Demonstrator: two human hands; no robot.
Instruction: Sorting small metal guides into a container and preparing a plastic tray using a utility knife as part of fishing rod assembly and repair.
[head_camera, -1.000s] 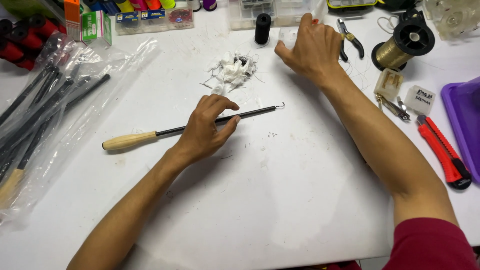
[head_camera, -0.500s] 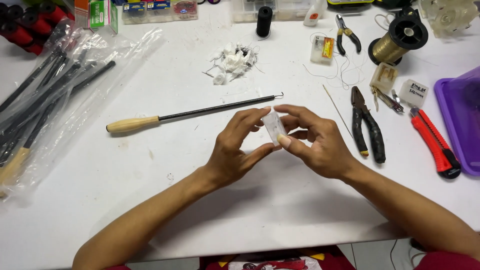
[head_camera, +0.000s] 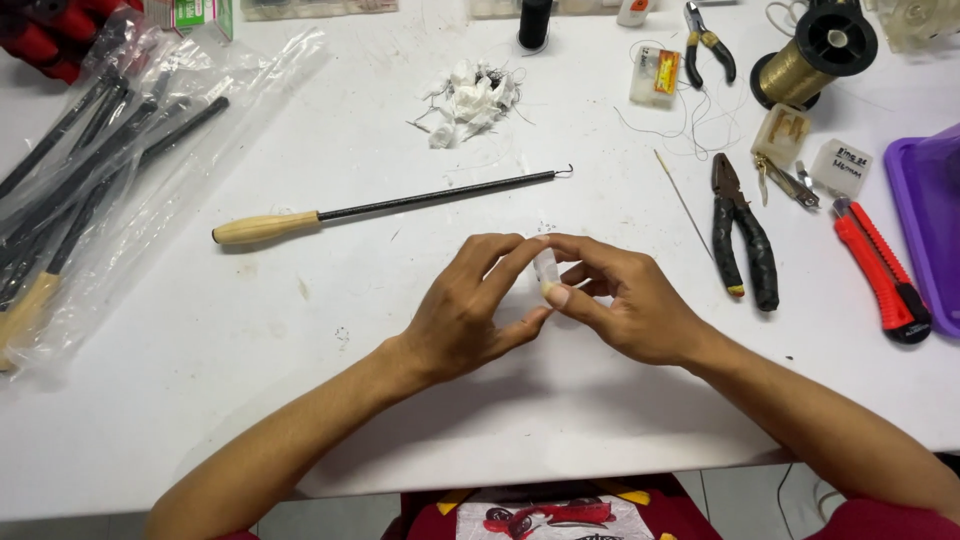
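Hands: left hand and right hand still pinch clear packet | packet now edge-on

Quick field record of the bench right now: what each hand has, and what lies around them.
Left hand: fingers pinch a small clear plastic box
Right hand: grips the same box from the other side
Behind hands: hooked rod with wooden handle, lying flat
Right of hands: black pliers, red utility knife
Far left: bagged rods
Surface: white table
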